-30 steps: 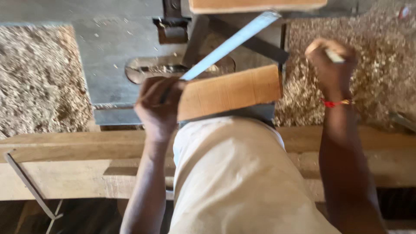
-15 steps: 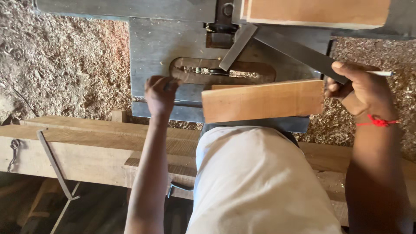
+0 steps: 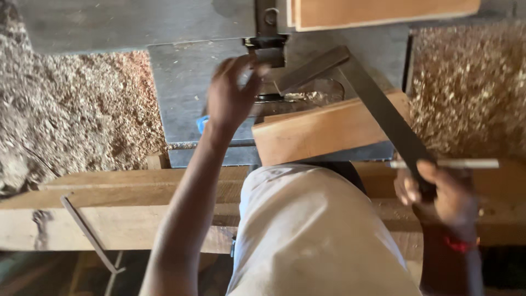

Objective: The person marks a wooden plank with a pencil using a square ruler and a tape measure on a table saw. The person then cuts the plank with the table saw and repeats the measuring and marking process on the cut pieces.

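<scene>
Fingers of the left hand (image 3: 233, 96) hang loosely spread and empty, just beside the dark blade guide (image 3: 268, 52) of a band saw, so any slip there could bring skin against the blade; whether the blade is running cannot be told. The right hand (image 3: 438, 192) is clamped on one arm of a flat metal square (image 3: 378, 109), with a thin pale pencil-like stick (image 3: 455, 163) pinched in the same hand. The square lies across a smooth, orange-brown wooden block (image 3: 323, 129) that rests on the near edge of the grey steel table (image 3: 186, 82); overhanging as it seems, the block might tip if bumped. Coarse, pale sawdust (image 3: 82, 109) lies heaped on both sides, loose footing for anything dropped. A rough timber beam (image 3: 137, 203) runs below.
</scene>
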Available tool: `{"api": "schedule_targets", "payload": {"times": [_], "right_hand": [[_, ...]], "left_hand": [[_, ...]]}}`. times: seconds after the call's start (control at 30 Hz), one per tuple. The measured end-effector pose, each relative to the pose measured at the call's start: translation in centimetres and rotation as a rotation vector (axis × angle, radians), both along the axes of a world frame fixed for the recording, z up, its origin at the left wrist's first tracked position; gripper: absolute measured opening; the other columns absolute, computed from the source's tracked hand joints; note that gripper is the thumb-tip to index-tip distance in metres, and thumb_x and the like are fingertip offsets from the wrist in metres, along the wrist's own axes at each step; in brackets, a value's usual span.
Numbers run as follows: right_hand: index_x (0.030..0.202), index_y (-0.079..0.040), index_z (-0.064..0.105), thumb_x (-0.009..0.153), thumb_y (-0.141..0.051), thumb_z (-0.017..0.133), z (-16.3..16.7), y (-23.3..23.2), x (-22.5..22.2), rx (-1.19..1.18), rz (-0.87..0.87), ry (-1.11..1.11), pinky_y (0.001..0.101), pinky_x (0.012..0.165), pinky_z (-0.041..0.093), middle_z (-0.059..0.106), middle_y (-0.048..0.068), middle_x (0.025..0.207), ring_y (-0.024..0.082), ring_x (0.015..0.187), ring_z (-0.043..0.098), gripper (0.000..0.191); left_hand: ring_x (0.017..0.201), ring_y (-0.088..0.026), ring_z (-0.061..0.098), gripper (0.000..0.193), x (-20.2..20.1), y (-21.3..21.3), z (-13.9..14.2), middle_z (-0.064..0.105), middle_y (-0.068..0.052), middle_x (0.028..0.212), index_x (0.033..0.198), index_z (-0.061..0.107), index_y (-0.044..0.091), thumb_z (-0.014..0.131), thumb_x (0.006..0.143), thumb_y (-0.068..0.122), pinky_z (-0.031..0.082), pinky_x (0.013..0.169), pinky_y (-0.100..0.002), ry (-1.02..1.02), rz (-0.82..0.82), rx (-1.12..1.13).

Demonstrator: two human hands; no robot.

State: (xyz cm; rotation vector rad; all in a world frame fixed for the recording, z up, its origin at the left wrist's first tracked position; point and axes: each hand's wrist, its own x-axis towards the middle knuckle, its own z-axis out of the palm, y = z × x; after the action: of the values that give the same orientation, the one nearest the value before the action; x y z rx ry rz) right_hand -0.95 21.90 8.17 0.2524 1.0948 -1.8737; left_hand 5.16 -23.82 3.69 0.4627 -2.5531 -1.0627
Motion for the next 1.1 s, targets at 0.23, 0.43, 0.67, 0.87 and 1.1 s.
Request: {"api": "schedule_targets", "payload": {"times": [0.23,0.43,0.67,0.87,1.1], "right_hand": [[0.098,-0.001,0.072,0.101,-0.026,0.074,-3.1,4.4,8.0,0.62,0.173,0.619,0.033,0.056,0.046,0.066,0.007,0.076,0.016,0.063,0.058,0.026],[0.131,0.002,0.062,0.102,-0.02,0.064,-2.0,1.7,8.4,0.727,-0.095,0.857,0.0316,0.064,0.045,0.072,0.011,0.104,0.018,0.072,0.055,0.036],[0.123,0.0,0.058,0.107,-0.009,0.058,-0.6,-1.7,4.2,0.361,-0.5,0.753,0.0363,0.095,0.061,0.073,0.018,0.121,0.025,0.106,0.076,0.019],[0.115,0.001,0.067,0.1,-0.007,0.068,-1.1,-2.0,3.1,0.497,-0.43,0.812,0.0341,0.092,0.06,0.073,0.015,0.115,0.022,0.105,0.074,0.016],[0.11,0.0,0.07,0.091,-0.001,0.066,0.9,-1.7,2.3,0.735,-0.268,1.006,0.0338,0.085,0.056,0.074,0.011,0.107,0.022,0.098,0.07,0.019]], "left_hand": [[0.076,-0.037,0.071,0.03,-9.8,7.9,1.9,0.072,-0.016,0.085,0.1,0.066,0.003,0.061,0.1,0.033,0.056,0.067,-0.048,-0.684,-0.517,0.486],[0.078,-0.037,0.07,0.028,-10.5,12.2,1.9,0.072,-0.019,0.086,0.097,0.071,0.005,0.073,0.091,0.032,0.054,0.07,-0.048,-0.474,-0.593,0.098],[0.086,-0.039,0.07,0.063,-11.6,17.7,4.6,0.073,-0.02,0.09,0.096,0.068,0.003,0.085,0.07,0.058,0.055,0.073,-0.052,-0.595,-0.499,-0.169],[0.088,-0.036,0.072,0.069,-12.2,18.9,4.7,0.074,-0.018,0.095,0.102,0.067,0.005,0.086,0.066,0.062,0.056,0.078,-0.05,-0.708,-0.456,-0.143],[0.092,-0.035,0.073,0.07,-13.0,18.8,4.5,0.075,-0.018,0.097,0.1,0.068,0.006,0.086,0.063,0.061,0.057,0.082,-0.048,-0.798,-0.438,-0.084]]}}
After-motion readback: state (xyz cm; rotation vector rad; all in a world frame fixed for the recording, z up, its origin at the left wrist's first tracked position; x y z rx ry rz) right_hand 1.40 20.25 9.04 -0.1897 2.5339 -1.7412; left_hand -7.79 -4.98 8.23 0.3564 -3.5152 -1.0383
